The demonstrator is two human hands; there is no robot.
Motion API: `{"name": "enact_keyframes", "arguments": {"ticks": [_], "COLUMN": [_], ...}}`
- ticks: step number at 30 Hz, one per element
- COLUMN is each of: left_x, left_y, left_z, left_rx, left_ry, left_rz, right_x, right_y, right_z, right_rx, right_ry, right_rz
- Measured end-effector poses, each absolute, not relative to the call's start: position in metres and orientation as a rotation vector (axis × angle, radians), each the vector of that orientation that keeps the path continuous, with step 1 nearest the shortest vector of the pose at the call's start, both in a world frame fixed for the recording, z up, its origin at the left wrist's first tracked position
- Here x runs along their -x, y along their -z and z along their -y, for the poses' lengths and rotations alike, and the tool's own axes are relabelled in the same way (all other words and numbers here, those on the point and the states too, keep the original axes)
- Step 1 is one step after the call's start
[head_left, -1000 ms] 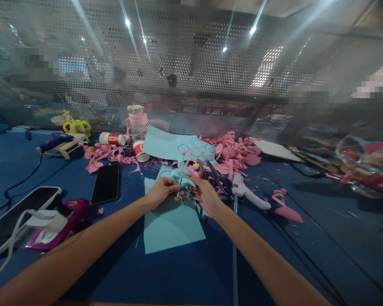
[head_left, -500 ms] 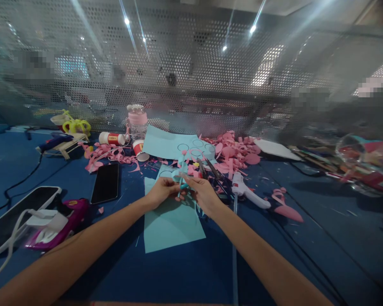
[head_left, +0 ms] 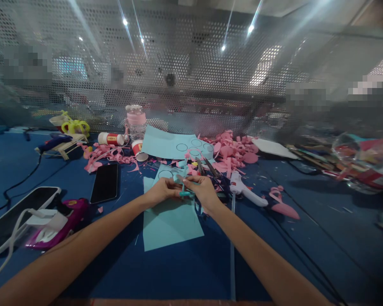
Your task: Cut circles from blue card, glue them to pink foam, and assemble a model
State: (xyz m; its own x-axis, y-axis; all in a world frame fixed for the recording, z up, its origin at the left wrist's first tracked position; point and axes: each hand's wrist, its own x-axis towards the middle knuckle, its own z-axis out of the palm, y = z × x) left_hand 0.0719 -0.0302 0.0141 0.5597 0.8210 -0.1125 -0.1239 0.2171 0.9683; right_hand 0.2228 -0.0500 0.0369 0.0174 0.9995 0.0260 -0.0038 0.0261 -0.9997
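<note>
Over the middle of the table, my left hand (head_left: 161, 190) and my right hand (head_left: 204, 190) meet with fingers pinched together. Between them they hold a small light-blue paper piece (head_left: 178, 178), a narrow part of it standing up above the fingertips. A short teal item (head_left: 185, 194) shows at the left thumb tip; its kind is unclear. Beneath the hands lies a light-blue paper sheet (head_left: 172, 231). Behind it, a larger light-blue sheet (head_left: 166, 142) bears drawn circles. Dark-bladed scissors (head_left: 213, 169) rest just beyond my right hand.
A white glue gun (head_left: 247, 191) lies right of my right hand, near a pink paper shape (head_left: 285, 210). Pink paper scraps (head_left: 226, 148) are heaped behind. At left are a black phone (head_left: 104, 183) and a purple packet (head_left: 64, 221). A perforated screen (head_left: 191, 93) borders the back.
The teal item has turned and sits slightly lower at the fingertips. My right fingers have shifted slightly left around the paper piece. The view has moved a little.
</note>
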Motion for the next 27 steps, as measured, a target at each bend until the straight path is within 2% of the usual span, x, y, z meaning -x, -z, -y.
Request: {"name": "enact_keyframes", "arguments": {"ticks": [6, 19, 27], "left_x": [-0.059, -0.082, -0.076], "left_y": [-0.024, -0.010, -0.015], "left_z": [0.025, 0.037, 0.031], "left_rx": [-1.126, -1.186, -1.117], "left_ry": [-0.774, -0.821, -0.932], "left_rz": [-0.790, -0.769, -0.789], "right_x": [-0.225, -0.220, -0.231], "right_y": [-0.038, -0.032, -0.035], "right_z": [0.049, 0.050, 0.047], "right_rx": [1.273, 1.228, 1.121], "right_ry": [-0.954, -1.082, -1.018], "right_rz": [1.275, 1.154, 1.360]}}
